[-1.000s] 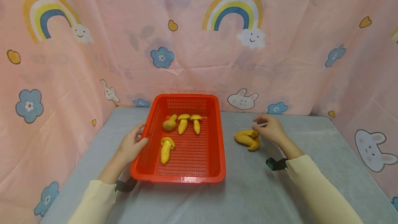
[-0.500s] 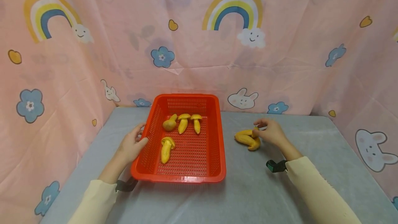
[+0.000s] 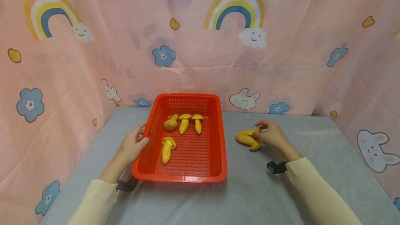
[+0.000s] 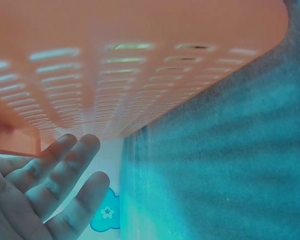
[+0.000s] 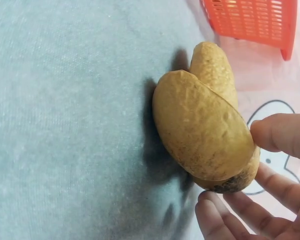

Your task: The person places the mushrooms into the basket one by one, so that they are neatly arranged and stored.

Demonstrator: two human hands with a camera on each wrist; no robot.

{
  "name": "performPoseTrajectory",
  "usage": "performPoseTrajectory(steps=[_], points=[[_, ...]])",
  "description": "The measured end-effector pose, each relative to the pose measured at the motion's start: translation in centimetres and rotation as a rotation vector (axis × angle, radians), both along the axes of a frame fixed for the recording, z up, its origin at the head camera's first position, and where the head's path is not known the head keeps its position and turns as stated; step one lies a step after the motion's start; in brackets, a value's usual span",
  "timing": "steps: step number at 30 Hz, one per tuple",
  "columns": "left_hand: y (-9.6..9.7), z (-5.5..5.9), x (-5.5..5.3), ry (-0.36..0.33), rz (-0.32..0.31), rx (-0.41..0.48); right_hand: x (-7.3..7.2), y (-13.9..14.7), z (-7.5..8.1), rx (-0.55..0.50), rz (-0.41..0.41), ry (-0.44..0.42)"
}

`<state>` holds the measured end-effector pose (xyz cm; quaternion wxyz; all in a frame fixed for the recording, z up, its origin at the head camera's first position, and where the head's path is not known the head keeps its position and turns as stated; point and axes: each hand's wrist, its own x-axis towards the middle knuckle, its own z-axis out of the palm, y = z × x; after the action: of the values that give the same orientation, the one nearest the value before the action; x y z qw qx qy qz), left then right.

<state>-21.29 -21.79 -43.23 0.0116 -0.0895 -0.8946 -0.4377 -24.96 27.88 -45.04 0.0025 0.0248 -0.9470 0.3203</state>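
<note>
Yellow was the mushroom [image 3: 246, 133] pinched by the right hand [image 3: 272, 134]; the left hand [image 3: 129, 146], loosely extended, touched the basket [image 3: 179, 178] between both.

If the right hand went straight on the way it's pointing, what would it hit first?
The yellow mushrooms: the right hand appears to touch them. Beyond them, roughly in line, the red basket would probably come next, though depth is hard to judge.

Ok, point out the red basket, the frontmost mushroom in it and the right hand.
Red basket [image 3: 192, 153]: head view, bare mesh floor.
Frontmost mushroom [image 3: 167, 152]: head view, stem.
Right hand [image 3: 273, 134]: head view, back of the hand.
</note>
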Motion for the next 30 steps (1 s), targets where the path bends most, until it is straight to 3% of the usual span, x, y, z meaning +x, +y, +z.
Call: performPoseTrajectory(steps=[9,18,30], points=[[0.0,0.0,0.0,0.001,0.000,0.001,-0.1,-0.3,-0.2,-0.002,-0.023,-0.028],[0.1,0.1,0.0,-0.004,0.001,0.008,-0.2,-0.3,0.2,-0.015,-0.057,0.026],[0.0,0.2,0.0,-0.010,0.004,0.010,0.2,-0.8,2.4,-0.093,-0.057,0.127]])
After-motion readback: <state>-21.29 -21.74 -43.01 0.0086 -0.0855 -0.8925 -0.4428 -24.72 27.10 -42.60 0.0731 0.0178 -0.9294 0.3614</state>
